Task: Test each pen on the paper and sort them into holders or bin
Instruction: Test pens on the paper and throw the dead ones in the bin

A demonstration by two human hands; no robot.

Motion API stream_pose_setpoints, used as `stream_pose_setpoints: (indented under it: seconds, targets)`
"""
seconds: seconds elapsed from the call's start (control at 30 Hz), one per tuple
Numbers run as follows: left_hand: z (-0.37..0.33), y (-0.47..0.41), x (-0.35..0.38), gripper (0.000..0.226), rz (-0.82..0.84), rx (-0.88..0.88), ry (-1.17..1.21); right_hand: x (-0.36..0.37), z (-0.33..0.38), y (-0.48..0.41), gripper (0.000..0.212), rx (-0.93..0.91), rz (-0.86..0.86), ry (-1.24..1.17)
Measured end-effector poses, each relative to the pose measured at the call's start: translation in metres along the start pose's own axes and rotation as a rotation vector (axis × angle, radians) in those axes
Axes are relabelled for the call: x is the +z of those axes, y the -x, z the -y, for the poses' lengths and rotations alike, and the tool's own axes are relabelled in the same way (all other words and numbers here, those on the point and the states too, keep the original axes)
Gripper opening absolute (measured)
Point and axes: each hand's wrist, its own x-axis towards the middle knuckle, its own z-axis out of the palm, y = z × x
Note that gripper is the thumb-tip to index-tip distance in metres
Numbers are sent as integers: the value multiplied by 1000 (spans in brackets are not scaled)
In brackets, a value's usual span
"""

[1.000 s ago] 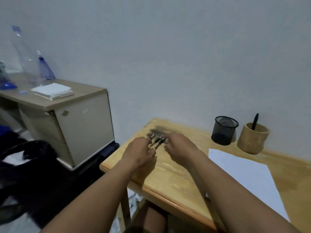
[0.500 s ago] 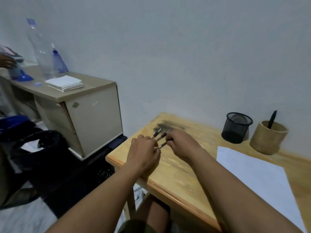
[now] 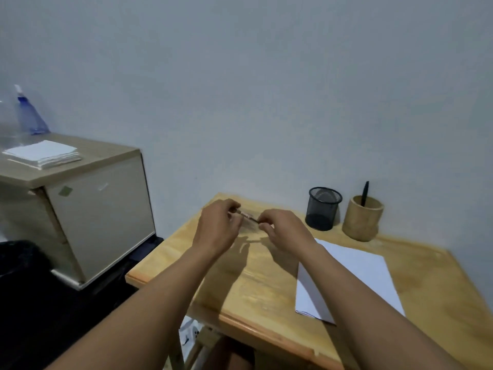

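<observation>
A pen (image 3: 248, 216) hangs a little above the wooden table (image 3: 256, 279), held at both ends. My left hand (image 3: 217, 225) pinches its left end and my right hand (image 3: 285, 231) pinches its right end. Whether more pens are in my hands I cannot tell. A white sheet of paper (image 3: 352, 279) lies on the table to the right. At the back stand a black mesh holder (image 3: 323, 208) and a bamboo holder (image 3: 362, 217) with one black pen (image 3: 365, 193) upright in it.
A beige cabinet (image 3: 88, 209) stands to the left with a stack of white paper (image 3: 44, 153) and a blue spray bottle (image 3: 29, 113) on top. A black bin bag (image 3: 21, 260) sits at the lower left. The wall is close behind the table.
Both hands have lifted off the table and drawn slightly apart with a pen between them. The several pens seen lying under the fingers earlier are no longer visible on the table.
</observation>
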Motion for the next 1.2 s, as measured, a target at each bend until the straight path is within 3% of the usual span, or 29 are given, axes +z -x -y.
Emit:
stream_pose_setpoints:
  seconds: [0.1,0.17,0.33,0.5,0.8,1.2]
  targets:
    - [-20,-8,10,38,2,-48,181,-19,-4,9,13,156,-135,-195]
    - [-28,-12,21,40,94,-38,205,-27,-10,15,12,243,-221,-334]
    - [-42,-15,54,29,356,7,302,-44,-23,35,11,405,-396,-894]
    - [-59,-16,74,13,372,-38,550,-49,-35,53,15,519,-492,-1177]
    - [-82,-25,82,9,427,49,561,-63,-44,68,8,510,-565,-1384]
    - [-102,-30,78,17,517,-69,820,-75,-43,68,12,496,-545,-1406]
